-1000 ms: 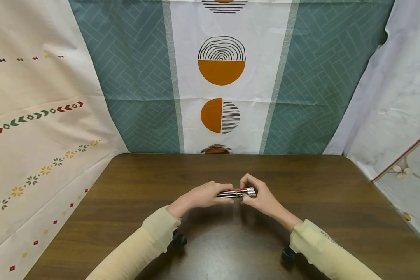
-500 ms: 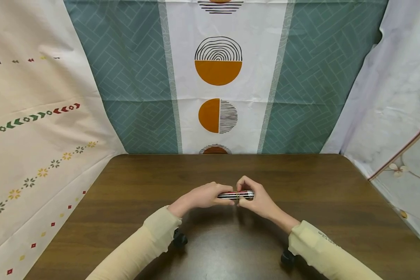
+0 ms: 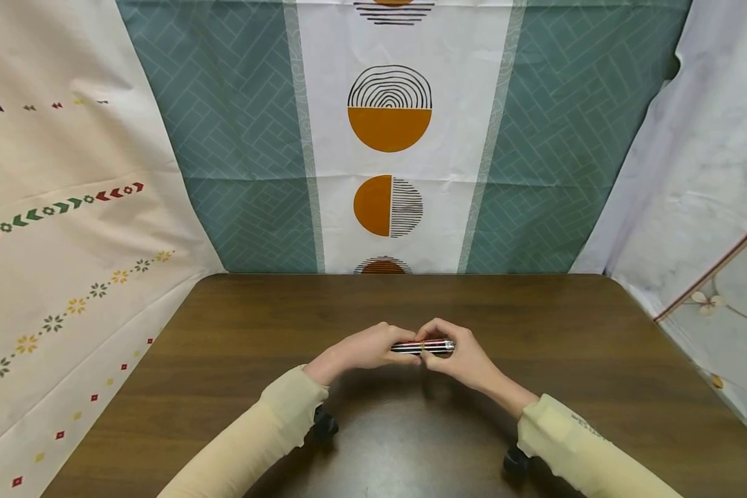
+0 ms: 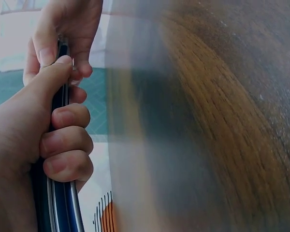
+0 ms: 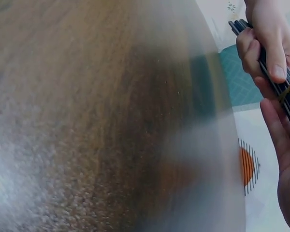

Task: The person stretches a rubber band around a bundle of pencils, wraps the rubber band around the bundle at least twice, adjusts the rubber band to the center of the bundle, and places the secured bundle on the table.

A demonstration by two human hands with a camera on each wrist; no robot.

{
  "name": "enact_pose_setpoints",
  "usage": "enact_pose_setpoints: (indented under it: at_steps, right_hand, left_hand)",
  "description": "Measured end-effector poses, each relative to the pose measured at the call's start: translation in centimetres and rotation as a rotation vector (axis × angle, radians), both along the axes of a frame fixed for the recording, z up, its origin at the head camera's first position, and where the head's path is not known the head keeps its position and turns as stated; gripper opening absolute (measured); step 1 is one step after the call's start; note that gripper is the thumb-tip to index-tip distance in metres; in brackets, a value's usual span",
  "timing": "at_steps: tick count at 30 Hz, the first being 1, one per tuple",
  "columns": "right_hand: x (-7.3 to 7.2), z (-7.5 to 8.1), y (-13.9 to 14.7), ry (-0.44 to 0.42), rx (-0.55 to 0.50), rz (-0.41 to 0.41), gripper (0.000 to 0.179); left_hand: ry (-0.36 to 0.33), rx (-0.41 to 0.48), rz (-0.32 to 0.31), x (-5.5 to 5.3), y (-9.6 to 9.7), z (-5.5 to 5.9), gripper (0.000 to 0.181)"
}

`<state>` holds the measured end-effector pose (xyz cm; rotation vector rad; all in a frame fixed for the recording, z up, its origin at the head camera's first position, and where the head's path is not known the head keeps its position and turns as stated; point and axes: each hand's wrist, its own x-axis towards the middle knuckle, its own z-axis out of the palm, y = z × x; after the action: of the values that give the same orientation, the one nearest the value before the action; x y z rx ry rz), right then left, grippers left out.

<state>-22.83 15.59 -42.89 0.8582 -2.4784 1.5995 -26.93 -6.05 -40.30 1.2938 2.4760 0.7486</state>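
A bundle of slim pencil-like sticks (image 3: 438, 347), dark with silver stripes and shiny right ends, is held level above the table. My left hand (image 3: 366, 347) grips its left part; in the left wrist view the fingers curl round the sticks (image 4: 63, 205) with the thumb laid along them. A thin yellowish rubber band (image 5: 284, 93) circles the bundle just beyond the left thumb. At that band my right hand (image 3: 467, 356) pinches with thumb and fingertips, its fingers arched over the right end. The left hand's palm hides much of the bundle in the head view.
The brown wooden table (image 3: 274, 304) spreads beneath both hands. A patterned cloth (image 3: 249, 138) hangs behind its far edge, with pale cloths at the left and right. Dark wrist devices (image 3: 325, 423) sit under the sleeves.
The right hand has shifted slightly left along the bundle, and its fingertips now meet the left hand's. The band has moved a little left with them. The left hand keeps its grip.
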Motion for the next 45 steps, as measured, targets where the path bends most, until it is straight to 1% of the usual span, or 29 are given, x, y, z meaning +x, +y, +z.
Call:
enact_pose_setpoints:
  at_steps: [2,5,8,10,12,14,17,19,20,22,24,26,29,31,33,36,40,45]
  right_hand:
    - [-0.1,-0.3,0.1,-0.006,0.001,0.015,0.026]
    - [-0.1,-0.3,0.3,-0.004,-0.001,0.037,0.025]
    - [-0.1,0.1,0.5,-0.001,0.011,0.05,0.025]
    - [-0.1,0.5,0.6,0.0,0.031,0.054,0.026]
    - [-0.2,1.0,0.8,0.004,0.053,0.059,0.026]
    - [-0.3,1.4,1.1,0.009,0.062,0.063,0.026]
    - [-0.4,1.8,1.8,0.007,0.049,0.065,0.024]
    - [-0.4,2.0,2.3,-0.008,0.04,0.064,0.024]
    - [-0.4,2.0,2.5,-0.021,0.032,0.07,0.024]
    - [-0.4,2.1,2.8,-0.049,0.024,0.084,0.026]
    - [-0.4,2.3,2.9,-0.075,0.026,0.092,0.028]
    - [-0.3,2.4,2.8,-0.087,0.016,0.099,0.03]
    - [-0.4,2.5,2.5,-0.074,-0.003,0.081,0.03]
    - [-0.4,2.5,2.1,-0.062,-0.028,0.066,0.028]
    - [-0.4,2.4,1.9,-0.056,-0.049,0.049,0.025]
    - [-0.5,2.4,1.8,-0.076,-0.082,0.031,0.022]
    - [-0.7,2.3,1.7,-0.135,-0.127,0.021,0.018]
    - [-0.5,2.3,1.7,-0.231,-0.185,0.05,0.016]
  left_hand:
    - [-0.01,-0.006,0.006,0.1,0.0,0.1,0.027]
    - [-0.012,-0.012,0.013,0.2,0.0,0.3,0.026]
    - [-0.007,-0.014,0.005,0.3,-0.1,0.6,0.028]
    - [-0.027,-0.009,-0.015,0.4,-0.3,0.7,0.028]
    - [-0.096,-0.003,-0.035,0.4,-0.8,0.8,0.026]
    - [-0.183,0.005,-0.042,0.3,-1.6,0.8,0.02]
    - [-0.31,0.03,-0.023,0.2,-3.0,0.7,0.016]
    - [-0.334,0.056,-0.017,0.0,-3.7,0.6,0.018]
    - [-0.326,0.074,-0.016,0.0,-4.0,0.5,0.02]
    - [-0.28,0.112,-0.011,-0.1,-4.3,0.4,0.023]
    - [-0.207,0.156,0.01,-0.1,-4.3,0.3,0.024]
    - [-0.128,0.2,0.058,-0.1,-4.2,0.1,0.02]
    - [-0.06,0.275,0.143,0.1,-3.8,-0.2,0.016]
    - [-0.032,0.33,0.188,0.3,-3.6,-0.4,0.014]
    - [-0.027,0.382,0.22,0.5,-3.4,-0.5,0.012]
    - [-0.022,0.427,0.24,0.8,-3.1,-0.4,0.014]
    - [-0.027,0.44,0.247,1.0,-2.9,-0.2,0.02]
    - [-0.039,0.451,0.246,1.1,-2.9,-0.2,0.025]
